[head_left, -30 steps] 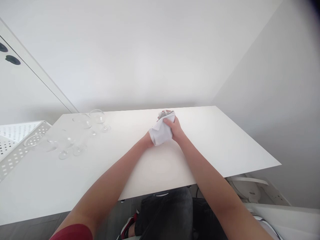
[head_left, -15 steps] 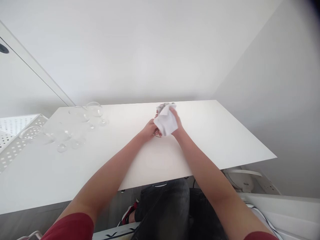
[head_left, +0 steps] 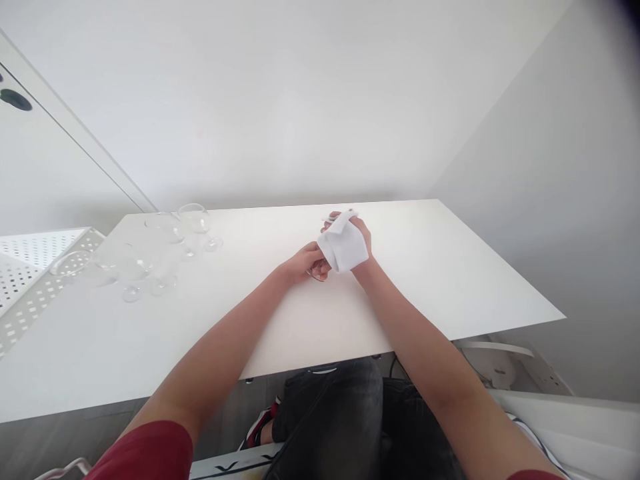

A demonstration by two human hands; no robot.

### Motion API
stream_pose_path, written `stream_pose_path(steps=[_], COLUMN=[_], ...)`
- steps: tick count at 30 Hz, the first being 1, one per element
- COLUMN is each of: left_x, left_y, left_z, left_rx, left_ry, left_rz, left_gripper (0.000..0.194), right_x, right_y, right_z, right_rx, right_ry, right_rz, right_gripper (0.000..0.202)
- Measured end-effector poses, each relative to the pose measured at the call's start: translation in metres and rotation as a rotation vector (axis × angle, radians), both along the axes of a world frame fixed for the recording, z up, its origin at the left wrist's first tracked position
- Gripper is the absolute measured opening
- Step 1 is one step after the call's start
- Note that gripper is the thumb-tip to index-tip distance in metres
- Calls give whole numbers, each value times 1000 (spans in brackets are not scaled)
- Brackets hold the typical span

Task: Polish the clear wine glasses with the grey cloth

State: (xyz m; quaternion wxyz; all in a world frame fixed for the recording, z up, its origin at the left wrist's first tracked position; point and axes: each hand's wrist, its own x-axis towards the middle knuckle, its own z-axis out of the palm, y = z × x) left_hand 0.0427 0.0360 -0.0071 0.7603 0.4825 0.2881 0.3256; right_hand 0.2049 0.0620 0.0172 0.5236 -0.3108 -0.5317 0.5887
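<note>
Near the middle of the white table (head_left: 425, 280), my left hand (head_left: 306, 261) is closed around the lower part of a glass; its round foot (head_left: 317, 275) shows beneath the fingers. A folded white cloth (head_left: 345, 243) covers the upper part of that glass. My right hand (head_left: 363, 235) grips the cloth from the right, fingers bent over its top edge. Most of the glass is hidden by cloth and fingers.
Several clear stemmed glasses (head_left: 135, 267) stand at the left of the table. A white perforated rack or panel (head_left: 47, 280) is beyond its left edge. A wall rises behind the table. My legs (head_left: 330, 413) are below the front edge.
Both hands have shifted slightly right with the glass and cloth. The right hand and cloth have turned a little, so more fingers show at the top. The view has moved slightly.
</note>
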Motion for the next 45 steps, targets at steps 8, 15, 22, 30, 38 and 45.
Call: stream_pose_path(steps=[8, 15, 22, 30, 38, 45], left_x=[12, 7, 10, 17, 8, 0], left_y=[3, -4, 1, 17, 15, 3], left_z=[-8, 2, 0, -13, -13, 12], left_rx=[13, 118, 159, 30, 251, 119], left_ry=[-52, 40, 62, -161, -255, -358], left_rz=[229, -4, 320, 777, 639, 461], left_gripper=[13, 31, 19, 10, 38, 67], right_x=[-17, -1, -17, -32, -25, -10], right_y=[-12, 3, -9, -13, -7, -2], right_z=[-2, 0, 2, -11, -10, -14], right_rx=[221, -112, -142, 88, 36, -242], right_ry=[-143, 21, 96, -33, 3, 30], right_rz=[-411, -125, -30, -54, -84, 264], right_gripper=[52, 52, 79, 58, 49, 36])
